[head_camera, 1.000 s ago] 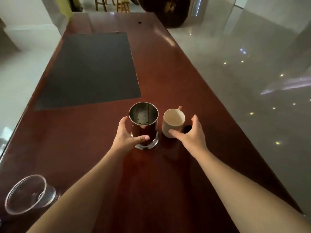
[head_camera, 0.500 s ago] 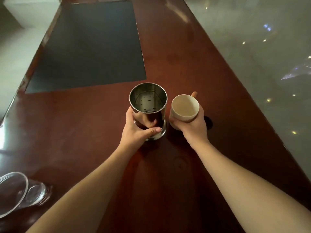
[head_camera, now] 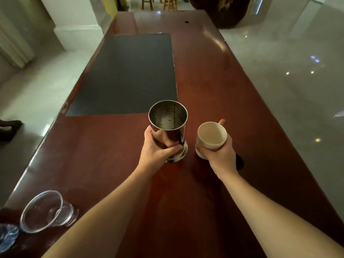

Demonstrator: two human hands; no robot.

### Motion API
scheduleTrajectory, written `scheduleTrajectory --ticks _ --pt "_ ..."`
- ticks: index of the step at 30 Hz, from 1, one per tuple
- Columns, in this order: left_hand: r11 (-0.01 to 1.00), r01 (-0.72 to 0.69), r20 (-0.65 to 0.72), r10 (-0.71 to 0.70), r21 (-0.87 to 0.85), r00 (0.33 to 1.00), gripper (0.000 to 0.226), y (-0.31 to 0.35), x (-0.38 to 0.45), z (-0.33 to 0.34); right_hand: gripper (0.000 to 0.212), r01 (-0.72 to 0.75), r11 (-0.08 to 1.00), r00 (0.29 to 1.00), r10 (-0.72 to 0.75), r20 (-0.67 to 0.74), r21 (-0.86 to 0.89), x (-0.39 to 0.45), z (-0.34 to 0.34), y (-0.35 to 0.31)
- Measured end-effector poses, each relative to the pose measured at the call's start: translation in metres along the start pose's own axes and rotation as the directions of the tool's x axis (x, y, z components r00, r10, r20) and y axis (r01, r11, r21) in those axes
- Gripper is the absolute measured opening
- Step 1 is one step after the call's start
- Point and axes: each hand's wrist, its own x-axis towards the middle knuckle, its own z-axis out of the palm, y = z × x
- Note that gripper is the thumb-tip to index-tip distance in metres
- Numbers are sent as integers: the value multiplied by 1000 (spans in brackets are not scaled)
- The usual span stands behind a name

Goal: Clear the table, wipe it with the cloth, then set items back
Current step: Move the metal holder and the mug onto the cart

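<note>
A long, glossy reddish-brown wooden table (head_camera: 214,86) runs away from the viewer across a pale, shiny tiled floor (head_camera: 290,67). A dark rectangular mat (head_camera: 128,75) lies flat along the table's left edge, in its far half.

Two bare forearms reach in from the near edge. The left hand (head_camera: 156,151) is wrapped around the lower part of a tall, shiny metal canister (head_camera: 168,131), thumb across its front; the canister stands upright, open at the top, with small holes showing inside. Whether its base touches the table cannot be told. The right hand (head_camera: 221,155) is closed around a cream ceramic mug (head_camera: 211,137), which looks empty and tilts slightly toward the viewer, its handle pointing away. Canister and mug sit close together near the middle of the table, just past the mat's near edge, not touching.

At the near left corner a clear glass cup (head_camera: 44,211) rests on a glass saucer, beside something blue and white that is cut off by the frame.
</note>
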Motion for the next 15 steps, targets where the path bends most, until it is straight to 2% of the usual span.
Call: scheduleTrajectory --ticks 5,15 --pt "998 -60 -112 60 3 992 77 32 -4 -37 82 96 995 993 -95 73 -3 0 18 -40" --pt "999 -37 -419 39 14 907 78 60 -35 -148 75 222 967 930 -248 270 123 -15 98 -111"
